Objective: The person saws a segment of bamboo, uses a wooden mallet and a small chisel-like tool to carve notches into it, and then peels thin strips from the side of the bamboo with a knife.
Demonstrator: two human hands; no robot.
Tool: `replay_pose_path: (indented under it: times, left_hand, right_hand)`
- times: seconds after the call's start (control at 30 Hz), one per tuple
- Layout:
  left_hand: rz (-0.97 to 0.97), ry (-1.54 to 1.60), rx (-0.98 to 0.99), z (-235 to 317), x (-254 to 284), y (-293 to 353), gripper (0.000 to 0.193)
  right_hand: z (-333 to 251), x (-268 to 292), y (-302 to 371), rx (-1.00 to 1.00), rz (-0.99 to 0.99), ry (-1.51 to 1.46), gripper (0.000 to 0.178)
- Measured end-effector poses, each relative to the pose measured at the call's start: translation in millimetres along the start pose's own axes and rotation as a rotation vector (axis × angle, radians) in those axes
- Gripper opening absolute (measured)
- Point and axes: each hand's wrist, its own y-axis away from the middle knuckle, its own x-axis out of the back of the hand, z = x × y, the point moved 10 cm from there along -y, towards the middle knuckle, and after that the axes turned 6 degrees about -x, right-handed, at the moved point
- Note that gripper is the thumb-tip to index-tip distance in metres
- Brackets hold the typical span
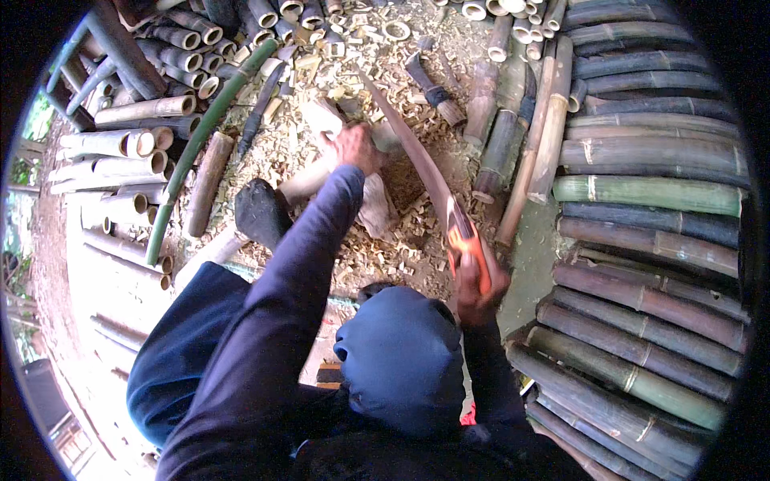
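My right hand (479,284) is closed around the orange handle of a handsaw (420,156). The saw's long, narrow blade points away from me, to the right of my left hand. My left hand (357,150) is closed on a pale bamboo piece (309,178) that lies slantwise over the shavings; its fingers are partly hidden. A pale, rough wooden block (375,207) sits just below that hand. Against the bamboo piece rests a dark rounded thing (261,213) whose kind I cannot make out. The blade looks apart from the bamboo, though contact is hard to judge.
Wood shavings (337,260) cover the ground. Dark bamboo poles (654,152) are stacked along the right; cut bamboo tubes (116,144) lie at the left. A curved green bamboo strip (188,156) and a dark-wrapped tool (435,90) lie nearby. Rounded blue cloth (401,361) fills the lower middle.
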Motion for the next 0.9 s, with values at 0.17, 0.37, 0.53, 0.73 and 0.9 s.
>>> replay_pose_path:
  times: [0.17,0.37,0.53,0.73,0.9]
  left_hand:
    - [-0.116,0.010,0.065,-17,-8,-13,0.061]
    - [-0.120,0.017,0.128,-30,-22,-9,0.058]
    - [-0.231,0.034,0.135,-16,-21,-9,0.061]
    - [-0.098,-0.011,0.066,-17,-35,-7,0.066]
    - [-0.059,0.037,0.056,-1,-15,-18,0.066]
  right_hand:
    - [-33,7,32,0.271,-0.102,0.286,0.042]
    - [-37,-45,-26,0.194,-0.057,-0.051,0.031]
    - [-69,-61,-64,0.226,-0.121,-0.092,0.024]
    - [34,0,25,-0.118,-0.182,0.052,0.028]
    - [-66,-57,-90,0.219,-0.060,-0.015,0.028]
